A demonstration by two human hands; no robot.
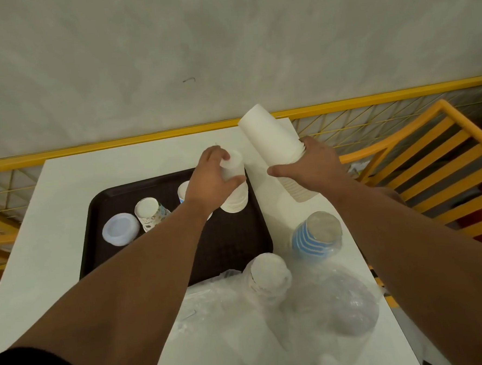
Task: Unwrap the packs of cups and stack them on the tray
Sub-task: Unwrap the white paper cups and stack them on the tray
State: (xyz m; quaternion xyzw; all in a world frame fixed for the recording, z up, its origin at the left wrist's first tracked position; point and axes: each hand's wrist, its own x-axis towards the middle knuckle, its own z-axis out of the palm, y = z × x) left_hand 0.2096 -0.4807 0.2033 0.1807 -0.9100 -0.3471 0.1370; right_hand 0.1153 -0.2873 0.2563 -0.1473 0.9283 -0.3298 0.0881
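Our left hand (208, 181) curls round the top of the short white stack (234, 188) standing upside down on the far right part of the tray (116, 198), fingers behind, thumb in front, pinning it upright. Our right hand (312, 164) wraps the long white stack (274, 149), which leans with its closed end up and away, held around its lower half, above the table (66, 198) just beside the tray. We judge the job now is to marry the two, so we want the long stack brought plumb over the short one and lowered straight while the left hand steadies the base; a tilted drop could topple it. On the tray we also have a patterned cup (151, 214) tipped on its side, a pale lid (120, 228), and another cup half hidden behind our left wrist. Off the tray, nearer us, a blue striped pack (316, 237) and a white pack (269, 276) sit wrapped, among loose plastic wrap (271, 321).
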